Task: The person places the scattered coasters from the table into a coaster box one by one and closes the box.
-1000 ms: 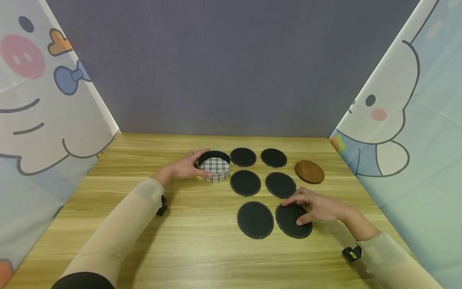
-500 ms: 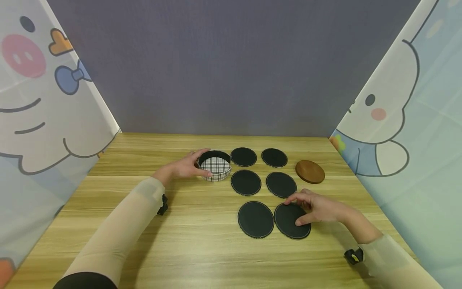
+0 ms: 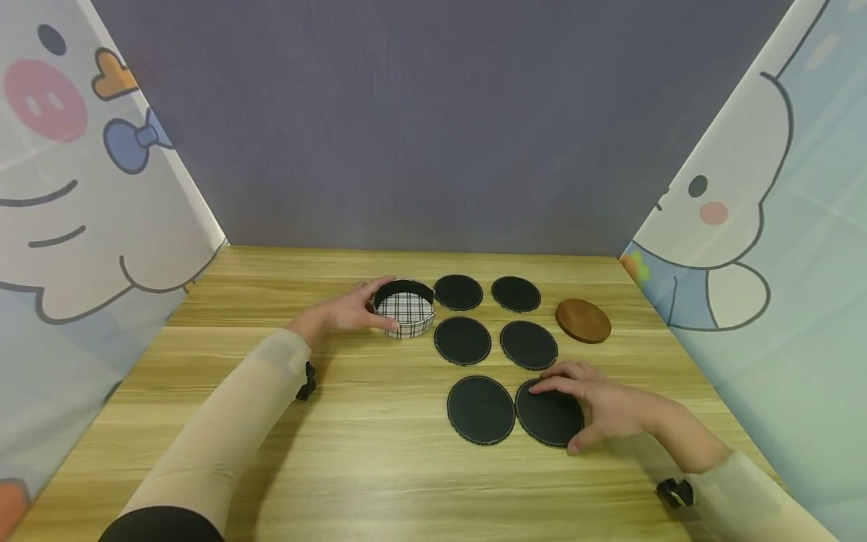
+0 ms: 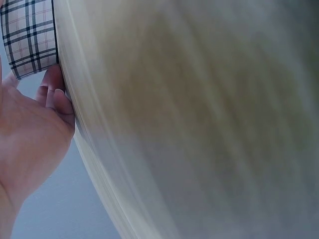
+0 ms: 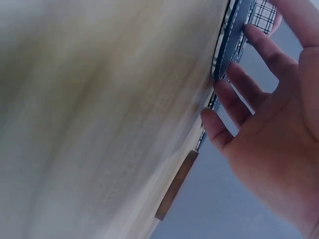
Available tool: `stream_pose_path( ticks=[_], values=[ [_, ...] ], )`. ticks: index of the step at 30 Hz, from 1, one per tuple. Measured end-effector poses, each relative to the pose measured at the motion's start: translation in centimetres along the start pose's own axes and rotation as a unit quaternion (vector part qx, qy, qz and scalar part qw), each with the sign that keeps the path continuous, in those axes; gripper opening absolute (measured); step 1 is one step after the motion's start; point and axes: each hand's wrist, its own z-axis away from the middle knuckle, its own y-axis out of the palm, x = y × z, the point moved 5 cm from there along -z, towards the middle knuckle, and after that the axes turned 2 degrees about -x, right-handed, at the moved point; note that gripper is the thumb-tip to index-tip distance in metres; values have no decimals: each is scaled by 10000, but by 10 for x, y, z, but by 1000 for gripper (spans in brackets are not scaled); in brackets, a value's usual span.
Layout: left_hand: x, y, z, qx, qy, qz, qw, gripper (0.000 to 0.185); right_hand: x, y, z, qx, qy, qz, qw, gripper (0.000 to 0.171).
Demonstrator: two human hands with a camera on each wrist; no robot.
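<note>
On the tabletop (image 3: 379,467) at my 11 o'clock, left hand (image 3: 352,310): fingers curled round the plaid round box (image 3: 405,309). At 1 o'clock, right hand (image 3: 603,406): fingers spread flat, pressing the nearest black coaster (image 3: 545,414). Five more black coasters between, brown coaster (image 3: 583,321) at 2 o'clock.

I sat at a light wooden table with a striped grain (image 3: 379,467) that ran left to right under even, soft light. Straight ahead of me stood a plain grey-purple back wall (image 3: 433,120), matte and unmarked. On my left hung a pale cartoon curtain with a pink cheek and a blue bow (image 3: 74,173), slanting in toward the table's far corner. On my right hung a pale blue cartoon curtain with a white round-faced figure (image 3: 759,218), slanting in the same way and meeting the table's edge.
</note>
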Motion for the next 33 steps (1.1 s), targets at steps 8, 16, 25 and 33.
stream_pose_path(
  ticks=[8,16,25,33],
  values=[
    [-1,-3,-2,-19,24,-52,10000,120,1,3,-1,-176,-1,132,9998,86],
    [-4,-3,0,16,44,-119,9999,116,-3,0,2,-401,181,-142,9989,87],
    [-1,-4,0,-5,101,86,9999,118,-9,-18,-10,-1130,20,-230,9933,84],
    [1,-3,-1,-32,166,141,9998,120,-12,-32,-33,-1451,-11,-90,9894,82]
  ],
)
